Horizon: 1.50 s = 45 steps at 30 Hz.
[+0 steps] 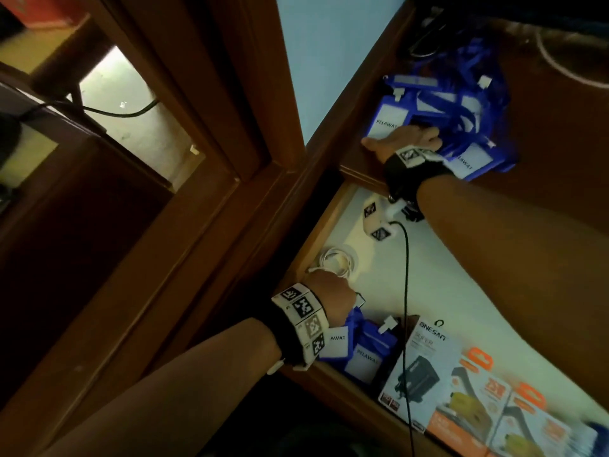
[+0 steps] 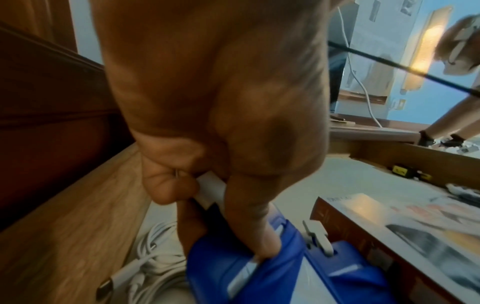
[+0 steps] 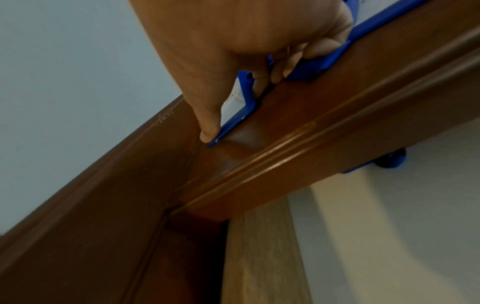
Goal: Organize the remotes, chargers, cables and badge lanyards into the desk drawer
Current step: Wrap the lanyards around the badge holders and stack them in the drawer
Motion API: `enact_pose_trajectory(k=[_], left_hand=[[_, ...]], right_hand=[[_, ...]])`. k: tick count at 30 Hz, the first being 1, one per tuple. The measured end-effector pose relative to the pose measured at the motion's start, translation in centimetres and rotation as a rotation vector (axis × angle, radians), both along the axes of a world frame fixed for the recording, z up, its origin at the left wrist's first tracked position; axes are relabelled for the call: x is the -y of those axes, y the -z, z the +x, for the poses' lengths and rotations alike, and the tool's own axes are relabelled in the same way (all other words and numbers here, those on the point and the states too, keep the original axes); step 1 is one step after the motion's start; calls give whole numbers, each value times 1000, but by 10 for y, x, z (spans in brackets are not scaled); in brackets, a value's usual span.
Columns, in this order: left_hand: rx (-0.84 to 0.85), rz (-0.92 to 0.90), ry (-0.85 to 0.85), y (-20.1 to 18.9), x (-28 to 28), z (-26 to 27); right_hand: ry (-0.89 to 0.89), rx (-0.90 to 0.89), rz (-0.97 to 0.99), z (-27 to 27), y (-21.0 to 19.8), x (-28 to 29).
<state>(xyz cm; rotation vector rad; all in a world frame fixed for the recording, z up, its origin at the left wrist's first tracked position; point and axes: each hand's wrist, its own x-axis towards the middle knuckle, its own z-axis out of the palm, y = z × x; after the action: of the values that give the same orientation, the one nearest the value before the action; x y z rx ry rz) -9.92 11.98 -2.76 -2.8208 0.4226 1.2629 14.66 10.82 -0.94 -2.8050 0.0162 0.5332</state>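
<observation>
The desk drawer [image 1: 316, 225] is pulled out and lined in white. My left hand [image 1: 333, 296] is inside it near the left wall, fingers curled; it pinches the white clip end of a blue badge holder [image 2: 233, 267], which lies among other badge holders [image 1: 365, 351]. A coiled white cable [image 1: 336, 260] lies just beyond that hand. On the desk top [image 1: 560, 159], my right hand [image 1: 402, 140] grips a blue badge holder [image 3: 241, 115] at the near edge of a heap of blue lanyards [image 1: 461, 94], thumb on its corner.
Boxed chargers [image 1: 425, 367] and orange-printed boxes [image 1: 478, 400] fill the drawer's near right. A black lead [image 1: 407, 291] hangs from my right wrist across the drawer. A white cable [image 1: 560, 67] lies on the far desk top. The drawer's middle shows bare liner.
</observation>
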Motion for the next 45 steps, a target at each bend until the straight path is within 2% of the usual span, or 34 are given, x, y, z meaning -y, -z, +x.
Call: enact_pose_trajectory(k=[5, 9, 12, 15, 19, 23, 26, 28, 29, 31, 32, 33, 35, 37, 40, 43, 45], left_hand=[[48, 25, 157, 5, 8, -2], [85, 30, 266, 11, 15, 2], [74, 16, 273, 20, 18, 3], [114, -41, 202, 31, 16, 1], [121, -150, 38, 41, 7, -1], [165, -227, -227, 47, 8, 2], [277, -320, -394, 40, 18, 16], [296, -497, -663, 23, 32, 34], [280, -627, -876, 14, 40, 46], [116, -920, -1339, -9, 59, 64], [14, -1060, -1481, -17, 67, 72], [-58, -1190, -1535, -26, 73, 79], [-79, -1361, -1527, -42, 90, 91], [53, -1395, -1542, -57, 112, 98], [303, -1379, -1523, -64, 147, 100], [374, -1339, -1451, -63, 170, 96], [451, -1209, -1309, -69, 177, 96]], right_hand=[[67, -40, 122, 9, -3, 3], [111, -38, 293, 9, 4, 22], [90, -12, 451, 7, 4, 42], [163, 8, 666, -7, 2, 63], [187, 128, 830, -42, -2, 93], [234, 282, 934, -87, -2, 121], [328, 203, 1133, -118, 0, 141], [324, 147, 1204, -132, -4, 156], [319, 131, 1227, -136, -8, 165], [296, 96, 1277, -143, -17, 184], [271, 83, 1297, -144, -20, 194], [240, 72, 1302, -146, -23, 203], [189, 66, 1281, -152, -25, 223], [170, 68, 1260, -159, -24, 242], [174, 46, 1238, -174, -19, 270], [238, 47, 1259, -184, -13, 296], [281, 89, 1249, -182, -12, 312]])
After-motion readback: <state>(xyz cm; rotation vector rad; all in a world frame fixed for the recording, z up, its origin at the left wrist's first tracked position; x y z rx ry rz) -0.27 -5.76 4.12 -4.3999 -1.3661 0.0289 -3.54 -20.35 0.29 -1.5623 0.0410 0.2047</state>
